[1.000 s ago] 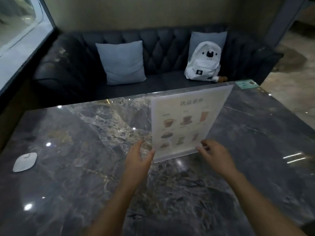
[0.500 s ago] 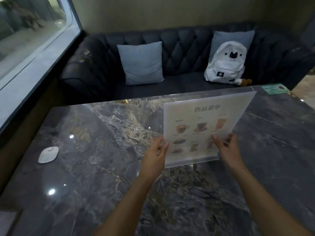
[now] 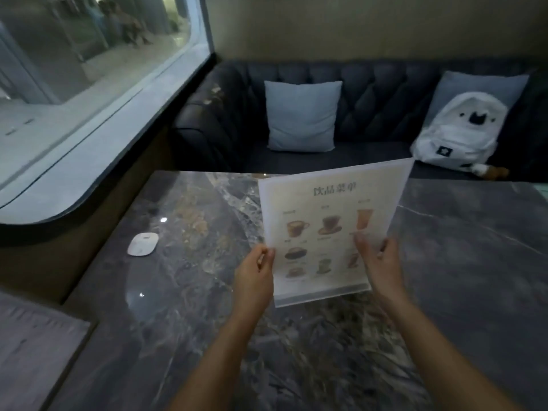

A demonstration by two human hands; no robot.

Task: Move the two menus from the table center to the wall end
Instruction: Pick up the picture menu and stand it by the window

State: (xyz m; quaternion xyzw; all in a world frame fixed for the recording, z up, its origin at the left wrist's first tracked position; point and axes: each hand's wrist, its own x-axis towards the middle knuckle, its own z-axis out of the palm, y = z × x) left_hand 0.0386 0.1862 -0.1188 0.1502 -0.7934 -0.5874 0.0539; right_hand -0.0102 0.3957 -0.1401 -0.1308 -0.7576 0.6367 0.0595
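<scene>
While both hands grip its lower side edges, the drinks menu (image 3: 332, 221) stands upright over the middle of the dark marble table (image 3: 462, 262).

The left hand (image 3: 255, 277) pinches the menu's left edge, thumb in front, and the right hand (image 3: 381, 262) clasps the right edge with its fingers (image 3: 360, 244) spread over the printed face. The sheet sits in a clear stand and leans a little to the right; whether its base touches the table or hangs just above it cannot be told. Only this one menu is clearly in view. A small white oval device (image 3: 143, 244) lies on the table to the left, near the wall under the window (image 3: 89, 69). Beyond the table, a dark tufted sofa (image 3: 385, 93) carries a pale blue cushion (image 3: 301, 115) and a white backpack (image 3: 458, 132).
</scene>
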